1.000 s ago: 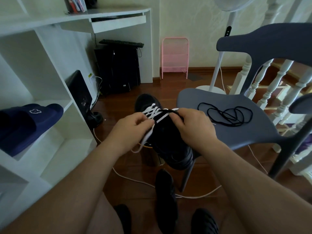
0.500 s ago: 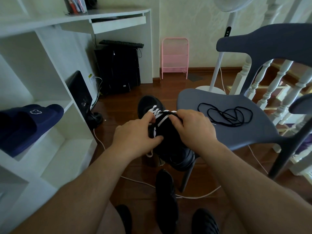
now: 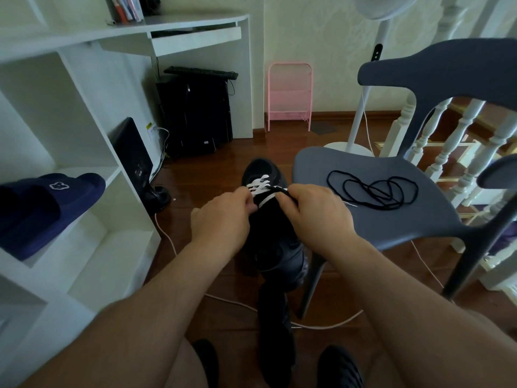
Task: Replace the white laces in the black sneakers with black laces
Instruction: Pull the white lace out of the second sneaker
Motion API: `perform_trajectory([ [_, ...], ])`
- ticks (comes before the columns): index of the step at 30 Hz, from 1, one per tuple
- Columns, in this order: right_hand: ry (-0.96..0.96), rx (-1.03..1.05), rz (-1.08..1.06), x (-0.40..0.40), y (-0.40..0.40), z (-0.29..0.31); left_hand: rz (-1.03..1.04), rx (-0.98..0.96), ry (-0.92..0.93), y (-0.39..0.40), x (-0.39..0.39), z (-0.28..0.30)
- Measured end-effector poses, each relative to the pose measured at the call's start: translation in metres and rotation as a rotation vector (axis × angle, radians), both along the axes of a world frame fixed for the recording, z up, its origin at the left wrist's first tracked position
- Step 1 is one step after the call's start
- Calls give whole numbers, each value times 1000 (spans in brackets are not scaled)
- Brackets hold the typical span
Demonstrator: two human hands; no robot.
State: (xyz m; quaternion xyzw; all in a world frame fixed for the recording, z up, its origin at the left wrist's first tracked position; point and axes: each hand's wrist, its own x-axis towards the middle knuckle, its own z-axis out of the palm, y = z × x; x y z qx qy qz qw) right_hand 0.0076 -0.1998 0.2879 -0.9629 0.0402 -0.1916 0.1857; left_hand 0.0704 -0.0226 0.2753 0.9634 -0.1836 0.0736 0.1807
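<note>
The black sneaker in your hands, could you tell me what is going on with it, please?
A person holds a black sneaker in front of them, both hands at its white lace. The left hand and the right hand pinch at the upper lacing; white lace remains threaded near the toe. A loose black lace lies coiled on the grey plastic chair's seat, not yet used.

A white shelf unit (image 3: 84, 152) fills the left side, with dark blue slippers (image 3: 47, 208) lying in one of its compartments. Books (image 3: 126, 8) stand on the white table (image 3: 179, 23) at the top, and a black computer tower (image 3: 195, 113) sits on the wooden floor (image 3: 195, 175) beneath it. A pink wire rack (image 3: 289, 96) leans at the far wall. A white fan stand (image 3: 361, 107) rises behind the grey chair (image 3: 391, 225), with white balusters (image 3: 458, 141) to the right. A white cable (image 3: 321, 326) trails across the floor.
</note>
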Motion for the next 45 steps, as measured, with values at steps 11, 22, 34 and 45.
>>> perform_trajectory([
  [11,27,75,-79,4,-27,2,380,-1201,167,43,27,18],
  [22,-154,173,-26,-1,-15,5,187,-323,265,41,21,4],
  [34,-137,26,161,-8,10,1,-46,-291,-151,13,-8,20],
  [45,-15,65,112,0,7,-2,-86,-278,-250,10,-8,21],
])
